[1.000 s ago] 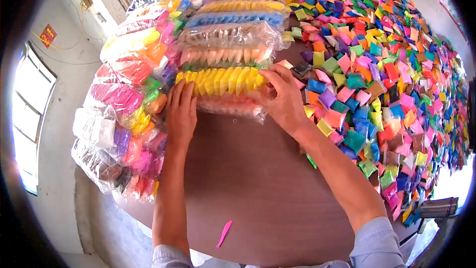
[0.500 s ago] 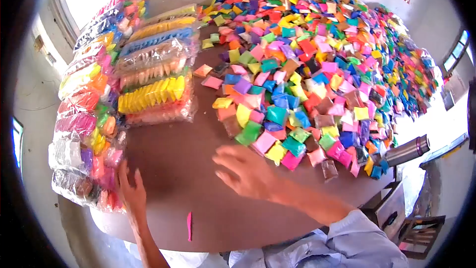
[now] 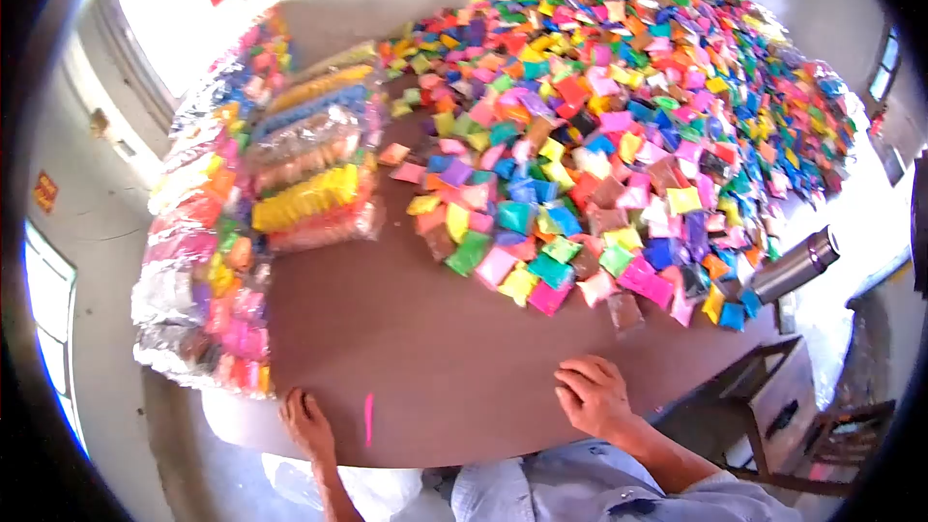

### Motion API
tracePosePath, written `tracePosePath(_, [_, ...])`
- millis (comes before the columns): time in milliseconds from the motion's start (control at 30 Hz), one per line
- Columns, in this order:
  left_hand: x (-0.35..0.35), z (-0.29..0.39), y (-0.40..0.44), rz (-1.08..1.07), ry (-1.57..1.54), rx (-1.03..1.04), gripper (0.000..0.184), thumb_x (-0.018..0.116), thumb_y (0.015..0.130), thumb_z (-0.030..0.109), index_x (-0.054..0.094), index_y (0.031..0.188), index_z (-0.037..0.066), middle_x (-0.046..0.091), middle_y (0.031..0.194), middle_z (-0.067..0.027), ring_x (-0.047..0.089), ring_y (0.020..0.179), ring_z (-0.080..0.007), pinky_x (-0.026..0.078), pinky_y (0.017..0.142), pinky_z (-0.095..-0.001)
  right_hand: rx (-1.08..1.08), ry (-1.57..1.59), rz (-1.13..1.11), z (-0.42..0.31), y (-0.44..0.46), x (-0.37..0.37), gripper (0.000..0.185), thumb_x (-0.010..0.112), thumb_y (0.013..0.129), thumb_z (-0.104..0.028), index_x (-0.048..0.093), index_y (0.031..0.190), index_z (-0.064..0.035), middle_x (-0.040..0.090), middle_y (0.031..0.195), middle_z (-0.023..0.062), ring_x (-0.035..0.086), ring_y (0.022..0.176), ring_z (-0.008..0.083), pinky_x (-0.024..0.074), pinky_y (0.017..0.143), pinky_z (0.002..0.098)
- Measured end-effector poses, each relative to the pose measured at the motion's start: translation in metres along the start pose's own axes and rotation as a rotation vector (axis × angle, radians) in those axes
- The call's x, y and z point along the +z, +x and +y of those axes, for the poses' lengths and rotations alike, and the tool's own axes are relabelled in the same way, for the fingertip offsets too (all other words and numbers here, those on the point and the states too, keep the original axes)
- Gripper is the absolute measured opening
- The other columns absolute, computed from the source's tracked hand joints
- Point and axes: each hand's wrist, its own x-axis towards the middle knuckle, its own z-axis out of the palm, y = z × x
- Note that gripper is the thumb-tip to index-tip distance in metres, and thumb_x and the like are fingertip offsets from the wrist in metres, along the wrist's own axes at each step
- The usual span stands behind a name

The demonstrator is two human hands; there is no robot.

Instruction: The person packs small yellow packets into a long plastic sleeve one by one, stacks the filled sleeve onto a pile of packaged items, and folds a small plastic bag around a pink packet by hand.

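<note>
My left hand (image 3: 307,422) rests at the near table edge, its fingers slightly apart and holding nothing. Just to its right lies a thin pink strip (image 3: 368,420), perhaps a small plastic tool. Farther right, my right hand (image 3: 593,394) is over the tabletop, fingers loosely bent with no object visible in them. Beyond it spreads a big heap of small colourful packets (image 3: 551,271). At the left, clear bags of coloured packets (image 3: 198,280) stand in a long row. A second, shorter stack of bagged packets (image 3: 309,198) sits beside that row, yellow ones near its front.
The brown table (image 3: 416,358) has a rounded near edge. A metal flask (image 3: 797,266) lies tilted at the heap's right side. A wooden chair (image 3: 773,416) stands at the lower right. Framed pictures hang on the back wall.
My right hand has drawn back toward me and to the right, away from the heap. My left hand has left the bagged row and come down to the table edge. The view has shifted.
</note>
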Motion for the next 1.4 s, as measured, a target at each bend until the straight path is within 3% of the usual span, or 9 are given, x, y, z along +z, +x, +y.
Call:
tracePosePath(567, [-0.002,0.009,0.001,0.041,-0.02,0.016,0.022,0.06,0.101,0.011,0.07,0.115,-0.001,0.07,0.121,-0.0178,0.062,0.115,-0.0385,0.048,0.105,-0.0473,0.009,0.136,0.082,0.011,-0.003,0.003,0.016,0.077,0.085,-0.012,0.077,0.1,-0.0071,0.073,0.11,0.0073,0.068,0.103,0.0305,0.0542,0.093,0.0445])
tracePosePath(800, [0.01,-0.018,-0.002,0.013,0.03,0.043,0.024,0.058,0.103,0.013,0.068,0.119,-0.002,0.067,0.122,-0.0207,0.06,0.116,-0.0416,0.048,0.103,-0.0507,0.074,0.141,0.064,0.014,-0.004,0.006,0.015,0.077,0.089,-0.016,0.077,0.102,-0.0105,0.072,0.113,0.0046,0.068,0.104,0.0288,0.0521,0.097,0.0437])
tracePosePath(967, [0.014,-0.03,0.001,-0.028,0.04,0.0,0.026,0.057,0.105,0.014,0.069,0.12,-0.003,0.068,0.125,-0.0205,0.061,0.117,-0.0408,0.048,0.105,-0.0492,0.084,0.193,0.068,0.011,-0.003,0.003,0.016,0.078,0.087,-0.009,0.077,0.102,-0.0094,0.072,0.111,0.0046,0.069,0.104,0.0278,0.0553,0.094,0.0422])
tracePosePath(1100, [0.019,-0.036,0.001,-0.025,0.046,0.033,0.027,0.056,0.106,0.015,0.069,0.12,-0.003,0.068,0.125,-0.0197,0.062,0.116,-0.0404,0.048,0.105,-0.0487,0.077,0.207,0.084,0.011,-0.004,0.003,0.013,0.074,0.092,-0.014,0.076,0.104,-0.0088,0.071,0.115,0.0048,0.068,0.106,0.0277,0.0533,0.096,0.0413])
tracePosePath(1400, [0.02,-0.046,0.001,-0.03,0.093,0.058,0.032,0.055,0.109,0.022,0.068,0.125,-0.003,0.069,0.126,-0.0221,0.063,0.117,-0.0415,0.048,0.106,-0.0492,0.071,0.235,0.077,0.012,-0.004,0.002,0.016,0.078,0.088,-0.01,0.076,0.103,-0.0083,0.072,0.115,0.0055,0.068,0.106,0.0286,0.0546,0.096,0.0424])
